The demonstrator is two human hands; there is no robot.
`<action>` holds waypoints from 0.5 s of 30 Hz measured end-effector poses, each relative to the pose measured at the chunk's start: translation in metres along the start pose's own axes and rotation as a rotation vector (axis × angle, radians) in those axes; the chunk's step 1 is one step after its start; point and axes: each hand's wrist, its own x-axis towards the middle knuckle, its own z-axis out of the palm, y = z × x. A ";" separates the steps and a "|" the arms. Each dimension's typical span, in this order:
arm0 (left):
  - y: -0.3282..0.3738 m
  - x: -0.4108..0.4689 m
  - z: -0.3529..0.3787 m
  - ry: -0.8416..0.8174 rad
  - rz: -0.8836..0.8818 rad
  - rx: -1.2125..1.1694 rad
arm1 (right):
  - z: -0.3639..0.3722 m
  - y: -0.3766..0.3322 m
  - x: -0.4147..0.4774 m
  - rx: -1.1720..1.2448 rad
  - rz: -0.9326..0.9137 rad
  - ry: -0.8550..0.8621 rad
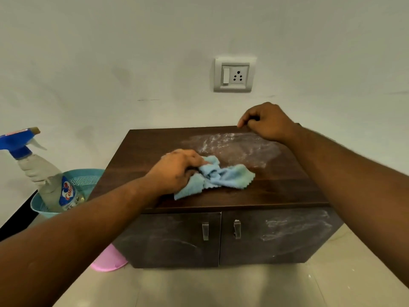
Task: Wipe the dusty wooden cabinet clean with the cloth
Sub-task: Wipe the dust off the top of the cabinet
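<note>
A low dark wooden cabinet (141, 151) stands against the wall, with two doors and metal handles. White dust (234, 147) covers the back right of its top, and pale smears show on both doors. A crumpled light blue cloth (223, 176) lies on the top near the middle. My left hand (177, 171) grips the cloth's left end and presses it onto the wood. My right hand (267, 121) hovers over the back right edge with the fingers curled in and nothing in them.
A spray bottle (48, 180) with a blue trigger head leans in a teal basket (88, 178) left of the cabinet. A pink object (110, 260) lies on the floor at the cabinet's lower left. A switch and socket plate (233, 75) sits on the wall above.
</note>
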 end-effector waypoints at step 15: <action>-0.073 -0.022 -0.039 0.369 -0.522 -0.792 | 0.085 -0.086 -0.060 -0.385 -0.421 -0.474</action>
